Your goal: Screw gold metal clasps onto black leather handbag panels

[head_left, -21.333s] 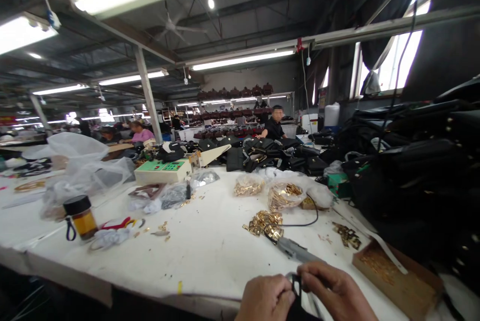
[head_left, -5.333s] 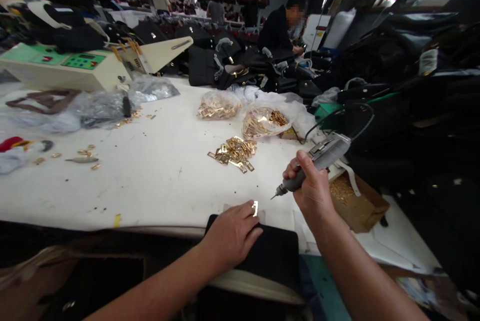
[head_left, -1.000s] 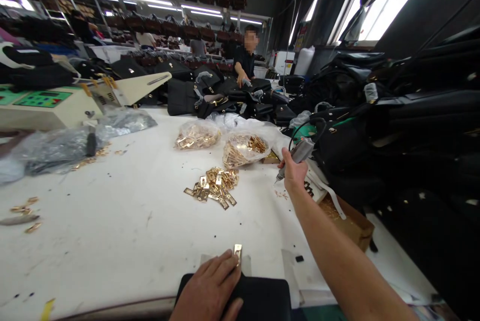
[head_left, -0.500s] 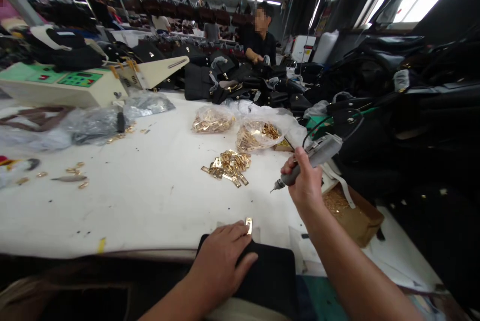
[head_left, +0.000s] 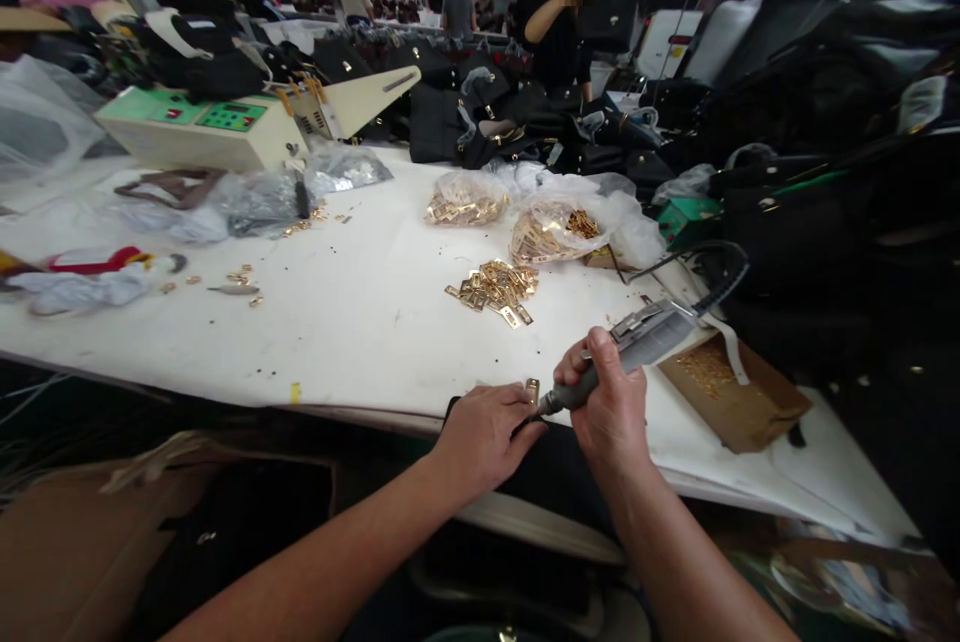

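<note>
My right hand (head_left: pixel 611 397) is wrapped round a grey powered screwdriver (head_left: pixel 652 334), whose tip points down and left, close to my left fingertips. A cable loops from its back end. With its fingertips, my left hand (head_left: pixel 487 437) presses a small gold metal plate (head_left: pixel 532 390) at the edge of a black panel (head_left: pixel 559 462). The screwdriver's tip meets the area beside the plate; the exact contact is hidden by my fingers. Beyond my hands lies a pile of gold plates (head_left: pixel 495 290) on the white table (head_left: pixel 390 322).
Plastic bags of gold parts (head_left: pixel 466 200) lie behind the pile. A cardboard box (head_left: pixel 757 412) with small screws stands at the right. A cream machine (head_left: pixel 202 137) is at the back left, and a person (head_left: pixel 562 52) stands behind black bags (head_left: pixel 442 117).
The screwdriver in my right hand has come down and left to the gold plate under my left fingertips. The view has shifted. The person across the table has raised an arm.
</note>
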`<state>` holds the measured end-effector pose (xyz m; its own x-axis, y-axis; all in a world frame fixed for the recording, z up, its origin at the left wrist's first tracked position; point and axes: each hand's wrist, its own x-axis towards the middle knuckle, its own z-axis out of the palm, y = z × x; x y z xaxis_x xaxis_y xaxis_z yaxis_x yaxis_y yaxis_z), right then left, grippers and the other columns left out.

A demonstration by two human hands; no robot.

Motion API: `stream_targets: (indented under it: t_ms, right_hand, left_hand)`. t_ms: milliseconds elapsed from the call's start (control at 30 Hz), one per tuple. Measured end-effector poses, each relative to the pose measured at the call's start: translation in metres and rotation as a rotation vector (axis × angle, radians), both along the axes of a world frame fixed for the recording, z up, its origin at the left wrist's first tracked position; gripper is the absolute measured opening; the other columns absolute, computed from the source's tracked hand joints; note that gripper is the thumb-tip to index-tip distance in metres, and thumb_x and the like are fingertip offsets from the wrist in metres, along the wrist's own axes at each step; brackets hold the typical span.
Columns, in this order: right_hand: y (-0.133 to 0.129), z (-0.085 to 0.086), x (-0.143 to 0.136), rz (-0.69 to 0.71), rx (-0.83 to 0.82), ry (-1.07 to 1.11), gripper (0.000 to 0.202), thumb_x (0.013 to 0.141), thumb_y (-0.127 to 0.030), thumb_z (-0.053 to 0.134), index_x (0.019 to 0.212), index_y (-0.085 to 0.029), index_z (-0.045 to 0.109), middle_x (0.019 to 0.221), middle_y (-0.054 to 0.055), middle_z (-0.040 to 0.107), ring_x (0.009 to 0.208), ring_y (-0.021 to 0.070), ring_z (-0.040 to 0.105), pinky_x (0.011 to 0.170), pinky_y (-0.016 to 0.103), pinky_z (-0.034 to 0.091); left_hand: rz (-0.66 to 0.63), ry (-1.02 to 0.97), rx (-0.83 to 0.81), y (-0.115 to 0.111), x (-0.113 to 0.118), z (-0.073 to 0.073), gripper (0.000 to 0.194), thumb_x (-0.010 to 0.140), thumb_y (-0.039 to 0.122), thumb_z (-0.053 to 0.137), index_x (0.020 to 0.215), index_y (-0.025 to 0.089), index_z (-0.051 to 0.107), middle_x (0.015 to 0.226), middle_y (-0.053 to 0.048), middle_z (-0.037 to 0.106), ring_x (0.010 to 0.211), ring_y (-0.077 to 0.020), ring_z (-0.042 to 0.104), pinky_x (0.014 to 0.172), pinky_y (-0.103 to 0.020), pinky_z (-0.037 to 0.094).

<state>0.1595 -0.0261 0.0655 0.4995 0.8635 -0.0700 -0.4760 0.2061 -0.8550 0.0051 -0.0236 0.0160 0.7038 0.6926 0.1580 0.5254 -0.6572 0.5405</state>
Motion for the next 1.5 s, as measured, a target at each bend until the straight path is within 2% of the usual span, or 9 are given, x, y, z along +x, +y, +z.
stream_targets:
  t_ms: [167,633,900,1133,1300,1500]
  right_hand:
    - [0.000,-0.002,-0.003,0.002,0.011,-0.037,0.039,0.084,-0.044,0.078,0.072,-0.019,0.051,0.057,-0.006,0.048,0.047,0.0095,0.045,0.046,0.023,0.039]
    - [-0.001,-0.005,-0.004,0.009,0.002,-0.084,0.041,0.082,-0.046,0.079,0.070,-0.020,0.050,0.056,-0.006,0.048,0.046,0.0097,0.045,0.046,0.024,0.040]
    - [0.000,-0.006,0.000,-0.001,0.011,-0.064,0.039,0.084,-0.044,0.079,0.071,-0.019,0.052,0.057,-0.006,0.048,0.047,0.0095,0.046,0.046,0.023,0.039]
    - [0.007,-0.006,0.004,-0.039,0.023,-0.096,0.040,0.082,-0.044,0.081,0.070,-0.019,0.052,0.054,-0.006,0.049,0.045,0.0092,0.046,0.045,0.023,0.039]
    - [0.014,-0.012,0.007,-0.073,0.005,-0.195,0.040,0.080,-0.047,0.081,0.072,-0.019,0.054,0.053,-0.006,0.050,0.044,0.0096,0.046,0.043,0.022,0.039]
    - [0.018,-0.029,0.004,-0.068,-0.039,-0.275,0.038,0.079,-0.047,0.081,0.074,-0.018,0.057,0.052,-0.005,0.052,0.043,0.0106,0.047,0.042,0.023,0.040]
  left_hand:
    - [0.004,0.004,0.021,0.001,-0.001,-0.005,0.025,0.100,0.032,0.056,0.121,0.027,0.069,0.126,-0.002,0.070,0.117,-0.0227,0.065,0.098,-0.041,0.053]
    - [-0.007,0.023,0.031,0.001,-0.001,-0.007,0.024,0.100,0.031,0.057,0.121,0.029,0.069,0.126,-0.002,0.070,0.119,-0.0226,0.064,0.097,-0.040,0.052]
    - [-0.019,0.036,0.015,0.002,-0.002,-0.006,0.029,0.095,0.037,0.066,0.121,0.026,0.067,0.129,-0.003,0.070,0.125,-0.0243,0.062,0.101,-0.044,0.051]
    - [-0.019,0.010,0.004,0.002,-0.004,-0.007,0.034,0.090,0.032,0.073,0.122,0.020,0.066,0.133,-0.005,0.068,0.127,-0.0244,0.061,0.106,-0.043,0.050]
    - [-0.036,0.011,0.012,0.004,-0.005,-0.010,0.027,0.091,0.032,0.071,0.116,0.021,0.068,0.135,-0.005,0.067,0.128,-0.0244,0.060,0.108,-0.042,0.050]
    - [-0.065,0.039,0.012,0.005,-0.005,-0.006,0.020,0.093,0.029,0.069,0.111,0.021,0.069,0.135,-0.005,0.067,0.128,-0.0245,0.060,0.109,-0.042,0.049]
